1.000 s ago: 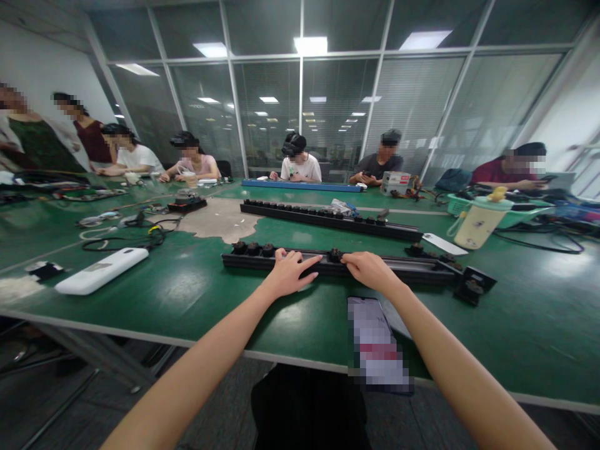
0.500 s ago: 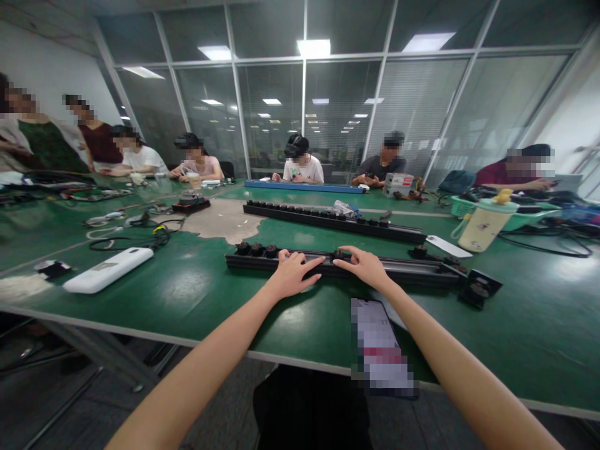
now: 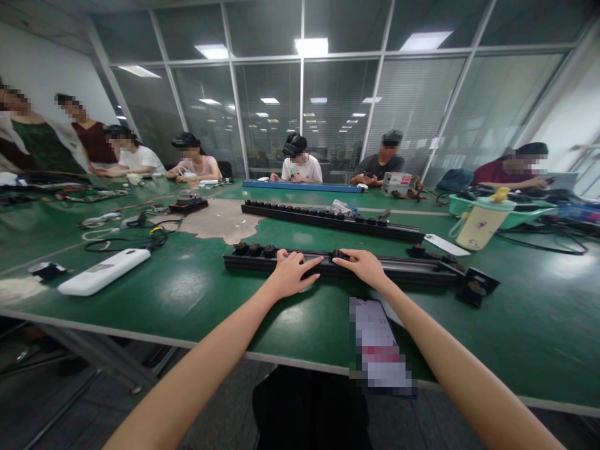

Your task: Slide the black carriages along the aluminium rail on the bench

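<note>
A long black rail, shaped like an open channel, lies crosswise in front of me. Several small round black modules sit in its left end. My left hand rests on the rail just right of them, fingers spread, the index finger stretched along the channel. What lies under its other fingertips is hidden. Thumb and fingers of my right hand close around another small black module in the channel. Beyond the rail's right end stands a dark square piece.
Behind is a second black rail with modules. A phone lies near the table's front edge, a white oblong device to the left. A cream cup and green basket stand right. Several people sit across the table.
The view has shifted slightly. Both hands stay at the same places on the rail, and the right hand still grips the small black module.
</note>
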`<action>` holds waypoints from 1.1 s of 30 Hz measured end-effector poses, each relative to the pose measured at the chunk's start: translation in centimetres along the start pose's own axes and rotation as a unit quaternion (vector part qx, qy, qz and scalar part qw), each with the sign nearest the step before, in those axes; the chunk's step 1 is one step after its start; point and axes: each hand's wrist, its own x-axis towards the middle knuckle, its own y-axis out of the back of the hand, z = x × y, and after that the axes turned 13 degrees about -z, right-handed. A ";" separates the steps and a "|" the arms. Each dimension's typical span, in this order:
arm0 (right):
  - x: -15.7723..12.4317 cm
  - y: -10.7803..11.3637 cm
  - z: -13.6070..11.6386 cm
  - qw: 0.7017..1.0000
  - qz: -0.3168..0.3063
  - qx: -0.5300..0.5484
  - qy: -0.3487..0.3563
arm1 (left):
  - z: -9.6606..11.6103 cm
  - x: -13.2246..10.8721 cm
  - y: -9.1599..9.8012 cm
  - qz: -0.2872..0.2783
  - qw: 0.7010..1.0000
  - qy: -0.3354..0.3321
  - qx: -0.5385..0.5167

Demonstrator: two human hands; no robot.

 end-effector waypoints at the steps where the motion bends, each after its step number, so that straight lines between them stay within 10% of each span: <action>1: 0.0 0.0 0.0 1.000 0.000 0.001 -0.002 | 0.0 0.0 0.0 0.000 1.000 0.001 0.000; 33: -0.1 -0.1 0.0 0.999 0.007 0.036 0.001 | 0.1 0.0 0.1 -0.002 1.000 0.003 0.004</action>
